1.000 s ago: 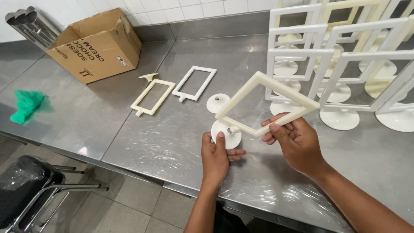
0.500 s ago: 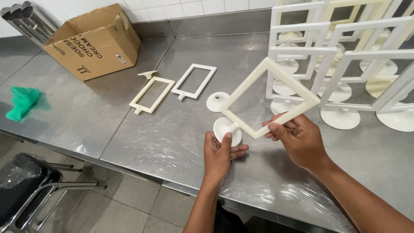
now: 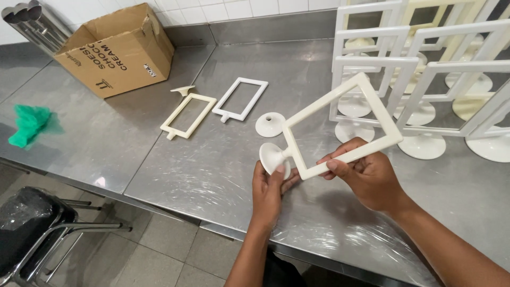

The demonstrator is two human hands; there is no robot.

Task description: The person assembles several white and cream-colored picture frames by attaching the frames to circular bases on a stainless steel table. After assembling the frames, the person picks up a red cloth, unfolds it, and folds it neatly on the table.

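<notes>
While I work over the steel bench (image 3: 175,180), my right hand (image 3: 369,178) grips the white frame (image 3: 340,127) by its lower bar, tilted in the air, and my left fingers (image 3: 276,172) close around the round base (image 3: 273,158) at its stem; I judge a straight push seats it best. Far left, the cardboard box (image 3: 119,50) lies tipped, contents hidden.

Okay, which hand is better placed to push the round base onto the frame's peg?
Left. The left hand already cups the round base at the peg, while the right hand grips the white frame by its lower bar, likely steadying it.
</notes>
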